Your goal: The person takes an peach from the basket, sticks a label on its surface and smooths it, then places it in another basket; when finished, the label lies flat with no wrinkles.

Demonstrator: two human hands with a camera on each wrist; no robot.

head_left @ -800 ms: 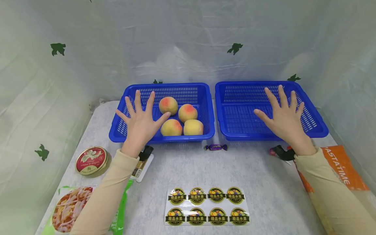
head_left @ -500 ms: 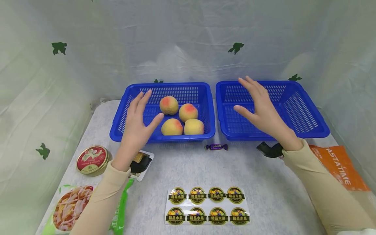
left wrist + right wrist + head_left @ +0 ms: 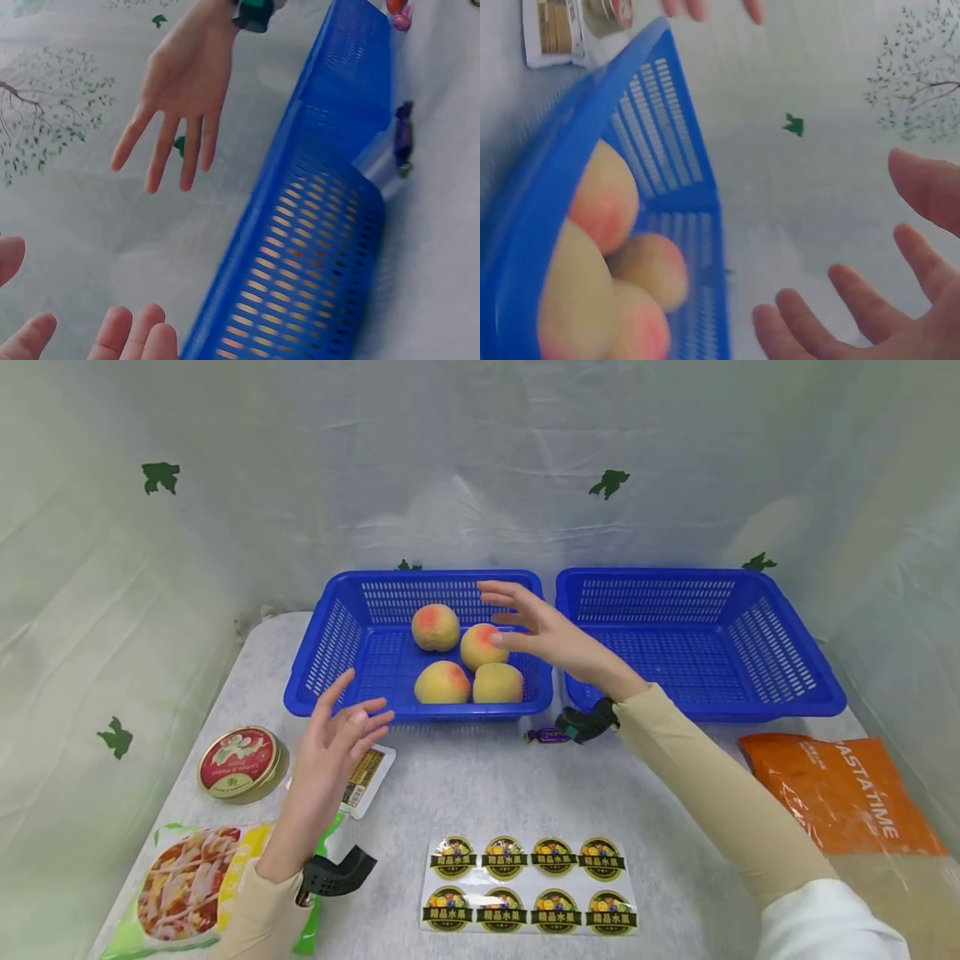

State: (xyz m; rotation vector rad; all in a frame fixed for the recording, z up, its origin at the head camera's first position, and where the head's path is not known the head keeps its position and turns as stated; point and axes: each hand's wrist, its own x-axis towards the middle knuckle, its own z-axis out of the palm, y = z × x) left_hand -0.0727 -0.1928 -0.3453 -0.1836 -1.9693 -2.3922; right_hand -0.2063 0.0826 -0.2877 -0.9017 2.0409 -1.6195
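Observation:
Several yellow peaches with a red blush (image 3: 442,682) lie in the left blue plastic basket (image 3: 303,697). Over that basket's right part hovers my right hand (image 3: 551,635), its spread fingers holding nothing; its thumb overlaps one peach in the head view. In the right wrist view, the peaches (image 3: 604,202) sit below and left of my right fingers (image 3: 866,304). My left hand (image 3: 326,760) is held in the air in front of the left basket, fingers loosely bent around no object. The left wrist view catches its fingertips (image 3: 112,334) at the bottom edge.
A second blue basket (image 3: 750,714) stands at the right. A sheet of round fruit stickers (image 3: 528,885) lies at the front. Around are a purple wrapped candy (image 3: 551,736), a red-lidded tin (image 3: 238,762), a green food bag (image 3: 180,885), an orange pack (image 3: 832,793) and a flat packet (image 3: 369,781).
My right hand has swung left from over the right basket to over the left one. My left hand has drawn back out of the left basket's area toward me and turned, its fingers less spread.

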